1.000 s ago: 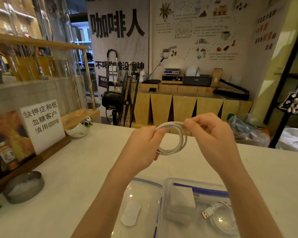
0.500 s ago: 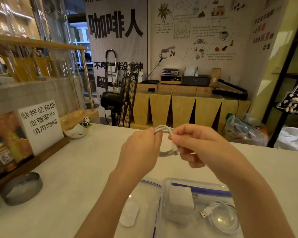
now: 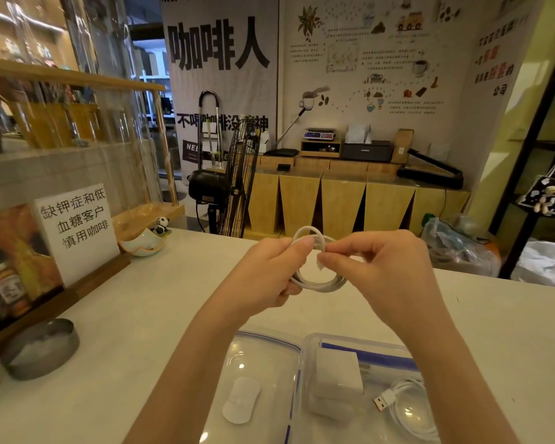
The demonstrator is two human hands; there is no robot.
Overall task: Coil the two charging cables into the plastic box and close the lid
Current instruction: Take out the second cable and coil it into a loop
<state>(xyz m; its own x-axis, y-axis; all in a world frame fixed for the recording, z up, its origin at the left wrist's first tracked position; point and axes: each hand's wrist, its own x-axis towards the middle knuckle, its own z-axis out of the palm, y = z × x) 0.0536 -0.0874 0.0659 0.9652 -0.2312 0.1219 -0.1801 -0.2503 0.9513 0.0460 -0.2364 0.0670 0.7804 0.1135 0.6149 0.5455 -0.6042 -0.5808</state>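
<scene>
Above the pale table (image 3: 116,331), the left hand (image 3: 265,277) gripped 1 side of a coiled white cable (image 3: 321,283) while the right hand (image 3: 388,270) pinched its free end at the top of the loop. Below, the clear plastic box (image 3: 311,342) sat open, holding a white charger (image 3: 338,376) and a second coiled cable (image 3: 410,408), its lid (image 3: 263,354) lying flat alongside.

A white sign (image 3: 77,230) with Chinese text is standing at the counter's (image 3: 135,315) left edge, a metal tin (image 3: 39,349) sitting before it and a small panda figure (image 3: 161,226) perching in a bowl (image 3: 143,244) beside it; a black fan (image 3: 228,184) is standing beyond, near wooden cabinets (image 3: 343,203)
</scene>
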